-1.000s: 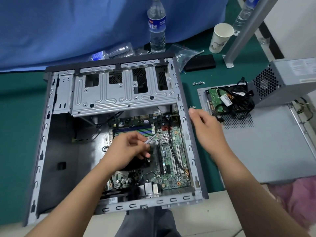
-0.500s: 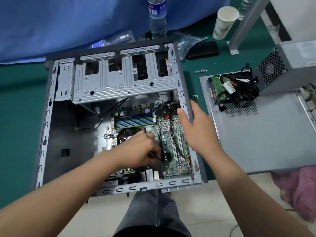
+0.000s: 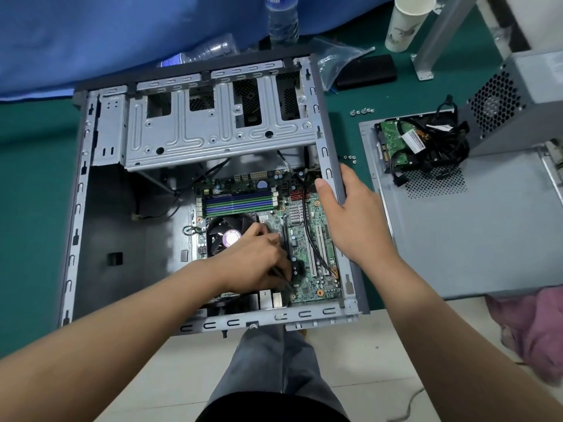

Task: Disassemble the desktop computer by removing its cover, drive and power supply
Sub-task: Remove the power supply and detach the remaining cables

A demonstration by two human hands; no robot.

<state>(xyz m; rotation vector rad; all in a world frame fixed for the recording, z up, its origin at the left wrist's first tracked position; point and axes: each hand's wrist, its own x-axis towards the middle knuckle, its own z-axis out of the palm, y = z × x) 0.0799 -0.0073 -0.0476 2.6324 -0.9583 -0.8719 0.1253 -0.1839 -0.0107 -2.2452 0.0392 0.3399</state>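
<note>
— Since a moment ago the right hand (image 3: 353,220) has come off the green mat and onto the computer case (image 3: 100,239); where does it sit now?

— On the case's right side rail, about midway along. Its thumb lies over the inner edge and the fingers wrap the outer side, so it grips the rail.

— And the left hand (image 3: 259,263)?

— It has dropped deeper into the case and now rests low over the motherboard (image 3: 307,248), just right of the CPU fan (image 3: 227,236). Its fingers are curled together round a thin dark tool (image 3: 281,277), whose tip points toward the board's near edge. I cannot tell what the tip touches.

— Where are the removed parts?

— The cover (image 3: 475,226) lies flat on the mat to the right of the case. On its far end sits the drive (image 3: 393,141), circuit board up, under a tangle of black cables (image 3: 435,144). The power supply (image 3: 518,95) stands just beside them at the far right, its vented face toward the cables.

— Anything else nearby?

— Small screws (image 3: 362,111) lie in two little groups on the mat between case and cover. Beyond the case stand a water bottle (image 3: 282,19) and a paper cup (image 3: 406,24), with a black flat object (image 3: 367,71) and a clear plastic bag (image 3: 338,60) near them. Blue cloth (image 3: 122,35) covers the far left.
</note>
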